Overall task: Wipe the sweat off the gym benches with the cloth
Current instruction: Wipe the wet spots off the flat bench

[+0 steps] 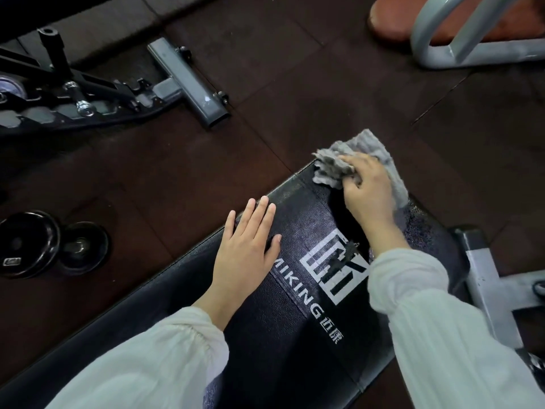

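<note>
A padded bench (298, 290) runs from the lower left of the frame up toward the centre right. On its far end lies a cloth (333, 166), with the right hand (367, 190) on top of it. The left hand (246, 246) rests flat on the bench's left edge, nearer the frame's centre. Two weight plates (53, 246) lie on the floor (295, 84) at the left edge. A machine base (118, 87) occupies the upper left, another bench (442, 22) the upper right, and a frame leg (486, 284) stands right of the padded bench.
</note>
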The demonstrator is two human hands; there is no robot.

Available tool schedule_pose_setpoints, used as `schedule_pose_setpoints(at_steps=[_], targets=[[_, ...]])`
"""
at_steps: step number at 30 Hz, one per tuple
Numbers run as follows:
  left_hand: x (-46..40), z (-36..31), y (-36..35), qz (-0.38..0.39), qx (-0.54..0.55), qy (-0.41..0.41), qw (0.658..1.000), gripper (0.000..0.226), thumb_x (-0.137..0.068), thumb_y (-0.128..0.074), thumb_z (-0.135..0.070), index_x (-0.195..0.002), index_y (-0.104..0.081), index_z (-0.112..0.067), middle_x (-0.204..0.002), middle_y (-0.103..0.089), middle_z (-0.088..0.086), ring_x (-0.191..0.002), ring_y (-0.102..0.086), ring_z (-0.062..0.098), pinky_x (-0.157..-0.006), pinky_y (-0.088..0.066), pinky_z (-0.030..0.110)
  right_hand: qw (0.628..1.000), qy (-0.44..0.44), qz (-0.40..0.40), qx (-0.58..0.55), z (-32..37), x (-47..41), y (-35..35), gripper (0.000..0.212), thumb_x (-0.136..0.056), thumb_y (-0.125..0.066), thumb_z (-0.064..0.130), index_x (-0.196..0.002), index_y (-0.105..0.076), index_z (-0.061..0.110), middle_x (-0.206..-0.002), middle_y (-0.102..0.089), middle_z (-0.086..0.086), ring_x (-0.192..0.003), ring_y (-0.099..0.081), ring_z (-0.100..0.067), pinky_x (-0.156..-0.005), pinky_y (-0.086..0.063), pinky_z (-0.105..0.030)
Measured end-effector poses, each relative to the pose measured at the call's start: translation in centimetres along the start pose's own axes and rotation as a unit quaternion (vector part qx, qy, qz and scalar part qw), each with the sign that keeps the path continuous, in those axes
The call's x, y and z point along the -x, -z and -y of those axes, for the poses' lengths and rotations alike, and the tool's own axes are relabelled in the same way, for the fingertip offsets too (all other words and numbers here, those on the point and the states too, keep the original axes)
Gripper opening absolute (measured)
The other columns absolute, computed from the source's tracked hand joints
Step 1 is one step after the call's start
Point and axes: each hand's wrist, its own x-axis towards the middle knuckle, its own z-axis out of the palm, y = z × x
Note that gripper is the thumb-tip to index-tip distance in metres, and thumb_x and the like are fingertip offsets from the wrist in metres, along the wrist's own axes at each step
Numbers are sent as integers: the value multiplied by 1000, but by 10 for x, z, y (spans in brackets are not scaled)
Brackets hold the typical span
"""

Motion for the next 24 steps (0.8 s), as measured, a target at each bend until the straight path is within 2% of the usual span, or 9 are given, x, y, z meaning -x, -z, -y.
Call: schedule_pose_setpoints(at_steps=[2,4,7,9,12,15,19,21,24], targets=[[0,0,0,3,-2,-1,1000,51,-92,-34,-34,-132,-50,-6,-139,-48,9,-129,-43,26,-103,-34,50,998,41,37,8,13,4,-8,36,-78,-52,-1,-111,-64,7,-122,-57,-12,-118,-46,-28,-110,-26,-41],[0,0,-1,5,-1,-1,1000,51,-92,-34,-34,-132,-50,-6,-139,-47,9,-130,-43,26,-103,-34,50,992,88,86,8,14,14,-6,38,-77,-53,-7,-111,-65,8,-122,-57,-10,-119,-45,-27,-108,-23,-34],[0,0,0,11,-1,-2,1000,51,-92,-33,-34,-132,-50,-6,-139,-48,9,-130,-43,26,-103,-32,51,983,134,124,5,-6,23,12,40,-72,-48,0,-105,-68,12,-119,-60,-5,-115,-48,-23,-102,-28,-25],[0,1,0,16,2,-2,1000,52,-92,-33,-35,-132,-49,-6,-139,-48,8,-130,-42,26,-104,-31,50,987,120,108,13,-22,19,22,44,-68,-44,4,-103,-69,13,-118,-61,-5,-113,-51,-23,-99,-32,-25],[0,0,0,19,18,15,1000,53,-93,-31,-38,-135,-46,-9,-142,-44,6,-133,-34,21,-106,-23,48,997,61,44,21,-25,-1,18,42,-70,-45,3,-104,-68,10,-116,-61,-9,-112,-52,-27,-97,-37,-32],[-10,-8,3,19,42,32,998,55,-93,-29,-40,-137,-43,-10,-145,-40,5,-135,-27,20,-108,-15,47,998,44,43,13,-4,-18,5,39,-74,-51,-6,-108,-66,8,-120,-59,-13,-116,-49,-30,-104,-32,-37],[-40,-28,2,7,34,-23,999,54,-92,-33,-36,-133,-48,-5,-140,-47,9,-131,-40,27,-105,-21,48,987,102,127,5,2,-5,11,43,-74,-52,-11,-110,-66,9,-124,-57,-10,-120,-45,-25,-108,-25,-33],[-55,-37,-2,11,32,-51,998,54,-91,-34,-36,-131,-50,-4,-138,-48,10,-130,-42,28,-105,-26,48,988,108,113,-1,-9,9,19,43,-73,-53,-10,-109,-67,10,-123,-58,-11,-119,-44,-21,-106,-25,-29],[-66,-47,-10,26,11,-82,996,55,-90,-33,-36,-132,-49,-4,-139,-47,10,-130,-43,27,-104,-27,46,997,67,36,8,-27,23,21,45,-72,-49,-2,-112,-65,12,-123,-58,-10,-118,-46,-23,-106,-31,-38]])
